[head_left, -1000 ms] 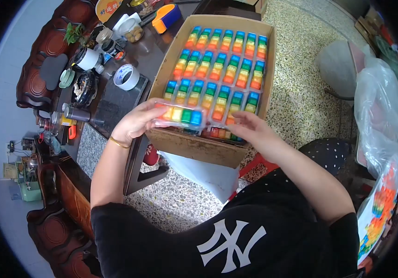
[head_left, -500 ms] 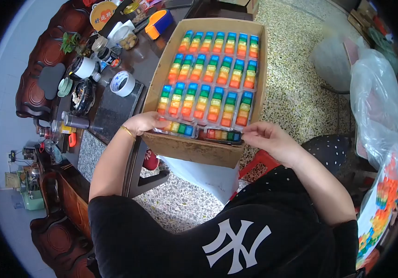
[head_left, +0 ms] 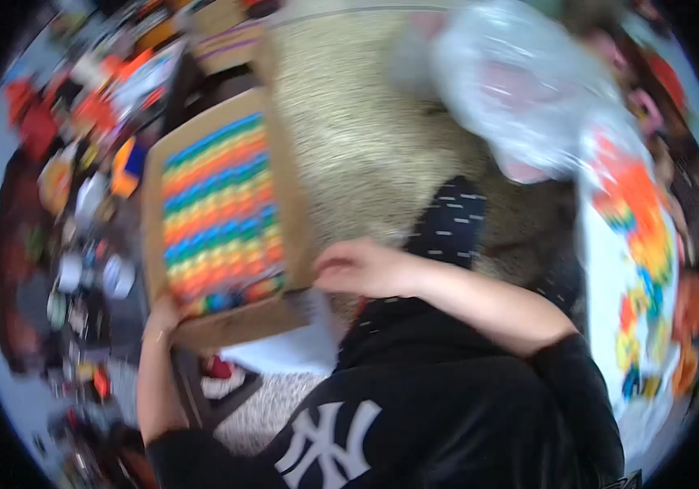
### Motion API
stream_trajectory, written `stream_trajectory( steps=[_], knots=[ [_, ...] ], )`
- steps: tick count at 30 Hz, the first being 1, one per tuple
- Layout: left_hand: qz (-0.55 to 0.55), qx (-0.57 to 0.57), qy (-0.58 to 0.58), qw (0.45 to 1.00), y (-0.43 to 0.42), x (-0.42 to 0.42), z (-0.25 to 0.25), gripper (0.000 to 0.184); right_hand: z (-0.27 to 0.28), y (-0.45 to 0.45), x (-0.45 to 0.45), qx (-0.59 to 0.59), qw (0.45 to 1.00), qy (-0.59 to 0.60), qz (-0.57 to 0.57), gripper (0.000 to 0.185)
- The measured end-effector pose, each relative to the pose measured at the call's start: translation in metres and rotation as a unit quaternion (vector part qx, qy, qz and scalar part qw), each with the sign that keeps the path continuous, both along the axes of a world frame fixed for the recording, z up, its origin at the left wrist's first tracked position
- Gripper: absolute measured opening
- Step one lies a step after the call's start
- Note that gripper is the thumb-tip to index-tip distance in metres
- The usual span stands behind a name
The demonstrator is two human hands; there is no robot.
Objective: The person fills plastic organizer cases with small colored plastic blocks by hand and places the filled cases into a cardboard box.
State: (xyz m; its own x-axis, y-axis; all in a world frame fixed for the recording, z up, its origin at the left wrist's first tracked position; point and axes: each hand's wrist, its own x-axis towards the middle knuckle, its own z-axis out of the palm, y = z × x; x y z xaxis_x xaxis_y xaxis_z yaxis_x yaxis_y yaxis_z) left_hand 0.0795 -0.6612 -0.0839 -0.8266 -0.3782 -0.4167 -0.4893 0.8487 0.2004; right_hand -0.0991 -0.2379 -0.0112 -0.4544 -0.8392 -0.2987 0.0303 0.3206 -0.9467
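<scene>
A cardboard box (head_left: 219, 326) stands tilted in view at left of centre. Rows of rainbow-coloured packs (head_left: 219, 196), each banded blue, green, yellow, orange and red, fill it. Along the near edge lie a few packs turned sideways. My left hand (head_left: 166, 313) grips the box at its near left corner, its fingertips partly hidden and blurred. To the right of the box, apart from it, my right hand (head_left: 359, 269) hovers with fingers somewhat bent. Motion smears those fingers, and I cannot make out anything in them.
On the dark table at left are a tape roll (head_left: 119, 275), jars and an orange-and-blue object (head_left: 127, 167). A large clear plastic bag (head_left: 520, 81) stands at upper right. Beside it, a white surface (head_left: 602, 269) carries loose rainbow-coloured pieces (head_left: 639, 220).
The view has swung to the right, so the box now appears further left and everything is blurred. My right hand has come away from the box's near right corner; my left hand stays at the box.
</scene>
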Motion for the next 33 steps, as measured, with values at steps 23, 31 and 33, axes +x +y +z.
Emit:
stream_trajectory(
  steps=[23, 31, 33],
  knots=[
    [-0.125, 0.673, -0.100, 0.723, 0.698, -0.340, 0.055, 0.063, 0.004, 0.454, -0.063, 0.067, 0.691, -0.017, -0.719, 0.048],
    [-0.119, 0.687, -0.087, 0.711, 0.630, -0.299, 0.073, 0.039, 0.012, 0.372, -0.045, 0.057, 0.718, 0.023, -0.693, 0.040],
    [-0.078, 0.719, -0.065, 0.687, 0.590, -0.279, 0.082, 0.041, 0.016, 0.336, -0.029, 0.029, 0.746, 0.028, -0.665, 0.040]
  ],
)
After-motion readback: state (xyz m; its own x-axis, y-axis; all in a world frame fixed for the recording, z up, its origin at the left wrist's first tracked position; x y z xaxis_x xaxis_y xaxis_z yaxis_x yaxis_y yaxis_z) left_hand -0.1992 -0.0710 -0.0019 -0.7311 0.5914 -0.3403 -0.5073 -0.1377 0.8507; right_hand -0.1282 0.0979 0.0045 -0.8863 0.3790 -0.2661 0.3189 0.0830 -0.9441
